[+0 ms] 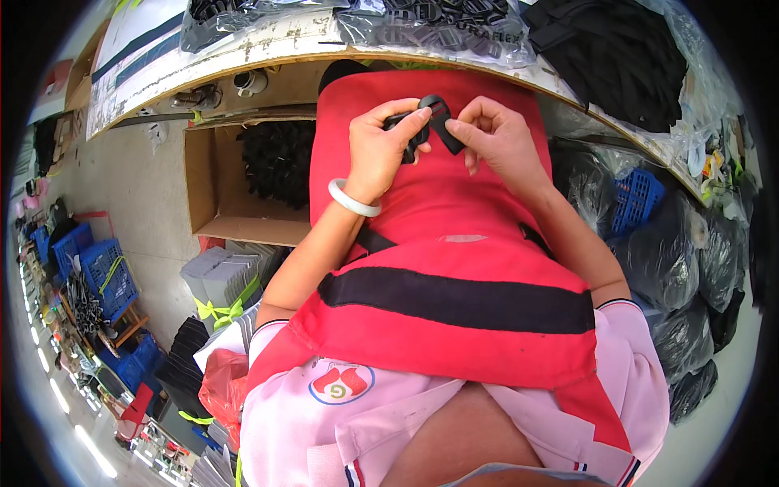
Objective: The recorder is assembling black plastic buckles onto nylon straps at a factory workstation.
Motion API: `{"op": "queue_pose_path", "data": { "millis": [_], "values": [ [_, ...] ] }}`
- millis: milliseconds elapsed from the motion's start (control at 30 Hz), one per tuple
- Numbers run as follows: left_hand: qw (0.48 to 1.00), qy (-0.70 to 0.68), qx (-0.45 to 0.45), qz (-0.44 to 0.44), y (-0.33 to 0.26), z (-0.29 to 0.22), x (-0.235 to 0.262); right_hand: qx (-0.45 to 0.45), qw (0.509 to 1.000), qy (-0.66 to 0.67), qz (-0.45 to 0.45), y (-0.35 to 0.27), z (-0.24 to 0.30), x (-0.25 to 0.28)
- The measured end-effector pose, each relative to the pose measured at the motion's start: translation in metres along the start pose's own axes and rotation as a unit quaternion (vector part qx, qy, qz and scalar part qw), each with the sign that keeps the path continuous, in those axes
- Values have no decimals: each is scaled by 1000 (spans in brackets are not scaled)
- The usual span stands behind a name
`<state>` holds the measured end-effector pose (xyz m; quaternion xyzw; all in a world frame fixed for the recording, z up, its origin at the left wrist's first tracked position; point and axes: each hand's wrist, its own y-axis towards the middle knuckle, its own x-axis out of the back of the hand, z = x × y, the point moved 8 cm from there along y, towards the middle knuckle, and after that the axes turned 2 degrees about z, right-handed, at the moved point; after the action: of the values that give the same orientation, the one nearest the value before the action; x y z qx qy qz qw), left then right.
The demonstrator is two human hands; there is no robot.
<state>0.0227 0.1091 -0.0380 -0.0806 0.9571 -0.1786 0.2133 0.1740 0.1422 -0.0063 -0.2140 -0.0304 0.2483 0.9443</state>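
Observation:
Over my red apron (430, 195), my two hands meet around a small black piece of webbing and plastic. My left hand (380, 144), with a pale bangle (354, 198) at its wrist, is closed on a black plastic buckle (412, 140), which the fingers partly cover. A short black strap (443, 128) loops over at the top and hangs down beside the buckle. Thumb and fingers of my right hand (501, 143) pinch this strap near its lower end. How the strap passes through the buckle is too small to tell.
Ahead stands a worn table (300, 39) with bags of black buckles (442, 28) and a heap of black straps (608, 61). A cardboard box (213, 187) of black pieces is at left, above grey bundles (219, 276). Black bags (661, 252) and a blue crate (635, 200) crowd the right.

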Motion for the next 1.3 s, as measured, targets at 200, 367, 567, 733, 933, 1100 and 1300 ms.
{"op": "queue_pose_path", "data": {
  "millis": [200,367,567,733,933,1100,1300],
  "values": [
    [996,68,-51,-7,-8,-5,1,-42,996,80,-23,3,-15,-4],
    [968,165,-188,26,-11,-29,-3,36,986,161,-38,2,-3,-14],
    [891,314,-314,97,-38,-52,-13,-62,985,110,114,7,-7,-3],
    [856,339,-363,141,-56,-56,-22,-44,985,9,166,1,-4,-8],
    [867,325,-345,156,-61,-56,-28,48,995,16,91,6,8,-3],
    [865,321,-352,159,-63,-55,-24,24,995,32,89,3,4,-4],
    [893,304,-298,141,-68,-54,-13,71,994,61,64,8,4,-17]
  ]
}}
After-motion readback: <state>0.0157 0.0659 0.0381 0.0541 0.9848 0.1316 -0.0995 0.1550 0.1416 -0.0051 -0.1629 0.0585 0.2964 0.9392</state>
